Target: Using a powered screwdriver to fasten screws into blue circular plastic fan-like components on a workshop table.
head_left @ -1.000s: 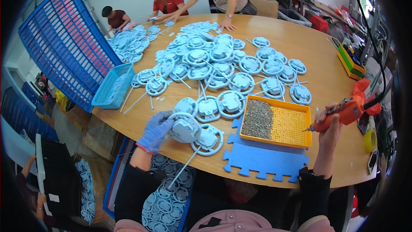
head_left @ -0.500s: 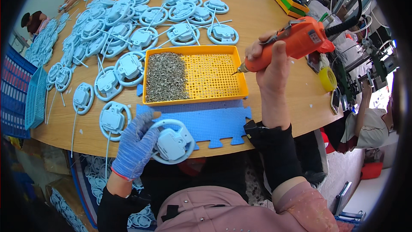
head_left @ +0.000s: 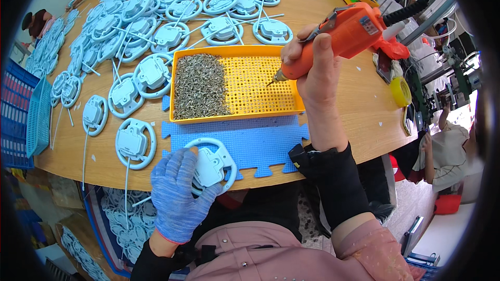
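Observation:
My left hand [head_left: 179, 192], in a blue-grey knitted glove with a bare thumb tip, grips the left rim of a light-blue toy steering wheel [head_left: 209, 167]. The wheel rests at the table's front edge, partly on a blue foam mat [head_left: 260, 140]. My bare right hand [head_left: 320, 75] is wrapped round an orange electric screwdriver [head_left: 346, 31], its black cable running up. The bit points down-left over the perforated part of a yellow tray [head_left: 255, 80]. Small metal screws [head_left: 200, 88] are heaped in the tray's left half.
Many more light-blue steering wheels [head_left: 133, 143] with thin stems cover the table's left and back. A light-blue basket [head_left: 41, 117] stands far left. Yellow tape [head_left: 400, 92] lies at right, near machinery. Other people work at the back left and right.
My right hand has moved the screwdriver slightly left, bringing its bit further over the tray. My left hand has shifted right and lower around the wheel, its fingers now along the left rim.

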Demonstrator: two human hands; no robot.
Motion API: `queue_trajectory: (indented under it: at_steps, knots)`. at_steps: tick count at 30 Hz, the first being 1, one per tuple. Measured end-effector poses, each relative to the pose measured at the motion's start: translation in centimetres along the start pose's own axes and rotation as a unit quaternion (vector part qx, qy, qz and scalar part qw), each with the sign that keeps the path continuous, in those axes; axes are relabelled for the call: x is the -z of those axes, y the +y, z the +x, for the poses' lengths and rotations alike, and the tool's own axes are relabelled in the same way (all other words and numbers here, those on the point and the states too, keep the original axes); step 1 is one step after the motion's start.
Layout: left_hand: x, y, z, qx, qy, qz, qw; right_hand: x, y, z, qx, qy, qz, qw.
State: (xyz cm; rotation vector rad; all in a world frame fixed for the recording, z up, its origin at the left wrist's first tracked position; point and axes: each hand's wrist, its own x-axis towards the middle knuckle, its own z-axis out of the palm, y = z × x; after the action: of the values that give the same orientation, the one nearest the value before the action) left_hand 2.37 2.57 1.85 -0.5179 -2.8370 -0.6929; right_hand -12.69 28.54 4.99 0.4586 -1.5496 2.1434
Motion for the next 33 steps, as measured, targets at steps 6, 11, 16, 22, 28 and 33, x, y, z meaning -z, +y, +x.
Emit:
queue_trajectory:
  at_steps: [6, 11, 16, 22, 28, 33]
  knots:
    - [-1.4, 0.2, 1.8, -0.022, 0.026, -0.032, 0.999, -0.4, 0.6, -0.2, -0.021, 0.012, 0.000, 1.000]
    - [-1.8, 0.5, 2.6, -0.031, 0.027, -0.036, 0.998, -0.4, 0.3, -0.2, -0.009, 0.017, -0.018, 1.000]
    - [-2.2, 0.5, 2.8, -0.033, 0.044, -0.043, 0.998, -0.6, 0.3, -0.3, 0.002, 0.000, -0.031, 1.000]
    - [-2.1, 0.8, 2.9, -0.034, 0.082, -0.047, 0.995, -2.5, -3.2, -1.0, 0.023, -0.014, 0.005, 1.000]
    - [-2.4, 0.3, 3.3, -0.045, 0.106, -0.057, 0.992, -7.5, -5.2, -5.1, -0.051, -0.117, 0.012, 0.992]
    - [-1.8, 0.0, 3.3, -0.031, 0.065, -0.069, 0.995, -8.5, -4.4, -6.2, -0.079, -0.151, 0.103, 0.980]
